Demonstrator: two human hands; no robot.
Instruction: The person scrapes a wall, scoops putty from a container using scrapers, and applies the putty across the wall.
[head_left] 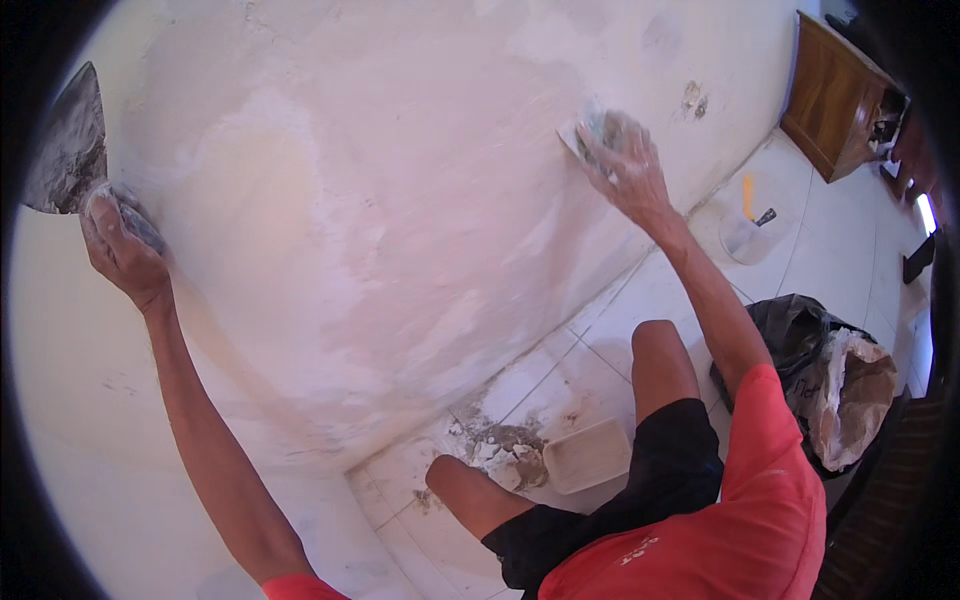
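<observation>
At the far left, my left hand is closed around the handle of a wide putty knife. Its broad blade points up and is smeared with grey-white residue. My right hand is raised against the upper right of the plastered wall, fingers wrapped over a small flat scraper. The scraper's pale edge meets the wall; motion blur and my fingers hide the rest of it. White dust coats both hands. Patches of pinkish, cream and white filler cover the wall between them.
Rubble and plaster crumbs lie on the tiled floor beside a shallow cream tray, near my knees. A translucent bucket with an orange-handled tool stands right. Behind my right arm sit a black bag and a torn paper sack; a wooden cabinet is beyond.
</observation>
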